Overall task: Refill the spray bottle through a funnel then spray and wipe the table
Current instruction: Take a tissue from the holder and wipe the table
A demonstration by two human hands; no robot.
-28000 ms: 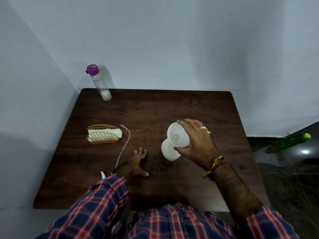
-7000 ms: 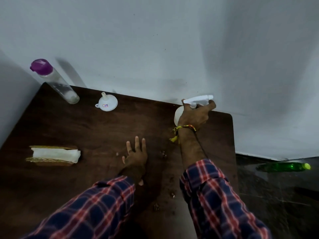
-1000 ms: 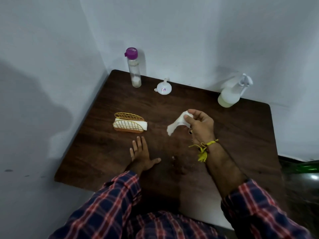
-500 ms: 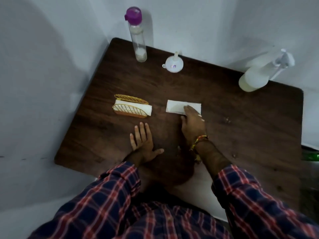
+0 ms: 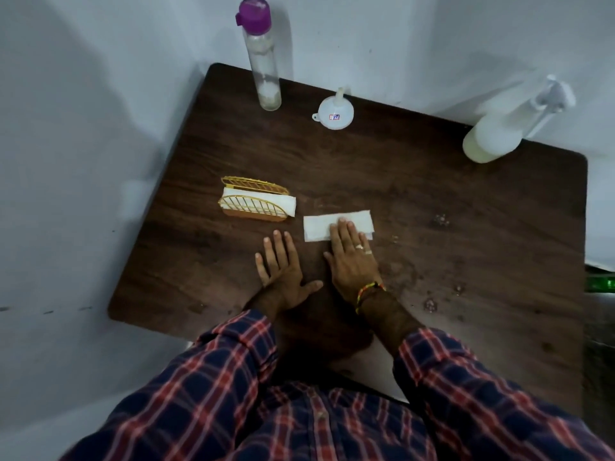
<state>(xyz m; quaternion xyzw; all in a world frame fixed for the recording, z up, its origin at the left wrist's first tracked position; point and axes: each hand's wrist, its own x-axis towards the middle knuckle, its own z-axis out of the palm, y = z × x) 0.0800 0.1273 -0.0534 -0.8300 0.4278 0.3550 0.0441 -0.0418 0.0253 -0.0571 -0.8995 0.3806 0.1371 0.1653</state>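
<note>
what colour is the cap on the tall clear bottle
Purple, on the tall clear bottle; seen in the head view.

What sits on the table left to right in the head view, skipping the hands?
Napkin holder → clear bottle with purple cap → funnel → napkin flat on the table → spray bottle. The first two, and the funnel and napkin, overlap somewhat in horizontal position; order is by centres.

Bystanders on and beside the table

A gold wire napkin holder [image 5: 254, 202] stands left of centre, stuffed with white napkins [image 5: 259, 201]; at far right, a green bottle [image 5: 600, 283] lies on the floor.
</note>
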